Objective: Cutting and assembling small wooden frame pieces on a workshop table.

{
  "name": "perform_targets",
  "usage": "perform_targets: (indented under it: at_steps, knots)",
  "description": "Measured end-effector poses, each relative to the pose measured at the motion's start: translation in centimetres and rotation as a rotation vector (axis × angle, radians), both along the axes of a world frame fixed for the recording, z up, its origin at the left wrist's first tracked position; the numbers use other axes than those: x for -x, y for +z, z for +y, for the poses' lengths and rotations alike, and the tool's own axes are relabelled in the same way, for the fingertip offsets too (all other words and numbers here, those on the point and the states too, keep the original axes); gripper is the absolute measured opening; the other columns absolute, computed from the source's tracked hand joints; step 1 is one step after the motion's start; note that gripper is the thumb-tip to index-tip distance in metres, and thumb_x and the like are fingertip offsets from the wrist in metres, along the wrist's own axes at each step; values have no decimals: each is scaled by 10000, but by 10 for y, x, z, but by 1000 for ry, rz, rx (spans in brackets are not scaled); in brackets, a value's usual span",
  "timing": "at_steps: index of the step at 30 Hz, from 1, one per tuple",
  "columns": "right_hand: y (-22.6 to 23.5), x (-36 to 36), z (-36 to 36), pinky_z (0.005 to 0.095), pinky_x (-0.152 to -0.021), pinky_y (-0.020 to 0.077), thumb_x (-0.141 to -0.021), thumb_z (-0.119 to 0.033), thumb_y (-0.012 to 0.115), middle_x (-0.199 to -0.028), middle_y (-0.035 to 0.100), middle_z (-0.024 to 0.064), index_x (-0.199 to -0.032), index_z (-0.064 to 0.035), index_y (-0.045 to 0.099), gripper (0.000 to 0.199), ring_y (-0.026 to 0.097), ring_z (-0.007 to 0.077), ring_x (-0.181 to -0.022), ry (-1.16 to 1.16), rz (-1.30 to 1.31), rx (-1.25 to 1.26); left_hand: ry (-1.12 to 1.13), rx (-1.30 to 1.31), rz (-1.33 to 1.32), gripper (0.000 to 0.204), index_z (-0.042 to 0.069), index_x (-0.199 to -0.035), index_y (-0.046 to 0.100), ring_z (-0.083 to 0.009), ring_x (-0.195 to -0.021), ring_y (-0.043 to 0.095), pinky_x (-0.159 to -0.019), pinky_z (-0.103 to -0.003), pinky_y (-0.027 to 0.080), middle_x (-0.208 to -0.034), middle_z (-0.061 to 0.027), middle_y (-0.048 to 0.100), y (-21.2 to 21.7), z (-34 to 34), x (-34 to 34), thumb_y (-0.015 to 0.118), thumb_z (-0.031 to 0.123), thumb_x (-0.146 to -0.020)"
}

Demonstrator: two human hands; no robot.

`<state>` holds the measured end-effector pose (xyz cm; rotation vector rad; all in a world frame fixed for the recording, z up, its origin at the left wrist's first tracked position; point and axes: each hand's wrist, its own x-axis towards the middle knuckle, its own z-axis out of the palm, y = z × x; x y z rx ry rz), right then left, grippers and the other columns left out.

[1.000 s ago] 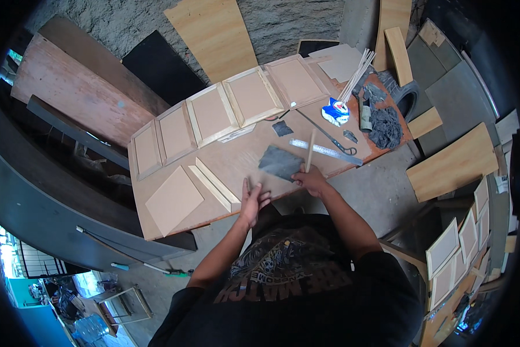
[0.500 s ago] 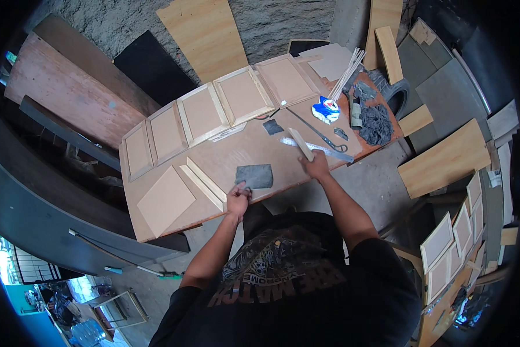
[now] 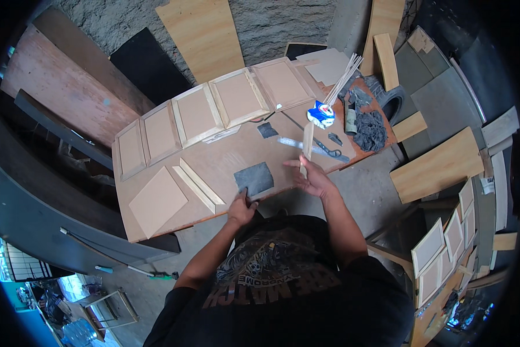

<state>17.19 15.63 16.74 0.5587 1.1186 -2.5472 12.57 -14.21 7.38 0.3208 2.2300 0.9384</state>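
Note:
My right hand (image 3: 315,180) holds a short wooden strip (image 3: 308,141) upright between thumb and palm, above the table's near edge, with some fingers stretched out to the left. Flat on the table lies a dark grey sheet of sandpaper (image 3: 254,178). At its lower edge is my left hand (image 3: 243,208), a fingertip on the sheet and the thumb apart from it. Left of that hand, two pale wooden strips (image 3: 197,184) lie side by side, beside a loose tan panel (image 3: 158,202).
Framed panels (image 3: 197,115) line the table's far side. A metal ruler (image 3: 294,143), a dark tool with a looped handle (image 3: 328,151), a blue-and-white package (image 3: 320,115) and crumpled dark plastic (image 3: 370,131) lie to the right. More framed panels (image 3: 427,247) stand at lower right.
My right hand has turned and opened some fingers, and the wooden strip now stands more upright. The sandpaper has rotated slightly under my left fingertip. The view has shifted a little.

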Motion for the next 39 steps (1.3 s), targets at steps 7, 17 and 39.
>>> perform_targets:
  at_steps: [7,17,39]
  knots:
    - [36,-12,-24,288,-600,422,-1087,-646,372,-724,490,26,-1277,43,693,784,477,137,-636,177,130,-294,-391,272,422,708,255,-1532,550,-473,-1544,278,-1262,-500,281,-1689,-287,236,5,-8,-3,776,338,-866]
    - [50,-24,-20,284,-570,439,-1076,-644,437,-753,541,23,-1303,13,690,739,503,135,-595,253,152,-395,-434,255,403,639,340,-1494,579,-437,-1593,190,-1278,-543,234,-1735,-262,125,-4,-12,-7,763,354,-883]
    - [-48,1,-85,572,-988,506,-1027,-255,569,-1211,687,307,-1495,-39,422,535,647,497,-1158,479,229,-1637,-47,260,396,833,129,-1546,421,-408,-1508,301,-1217,-565,272,-1605,-204,342,-18,3,50,787,389,-845]
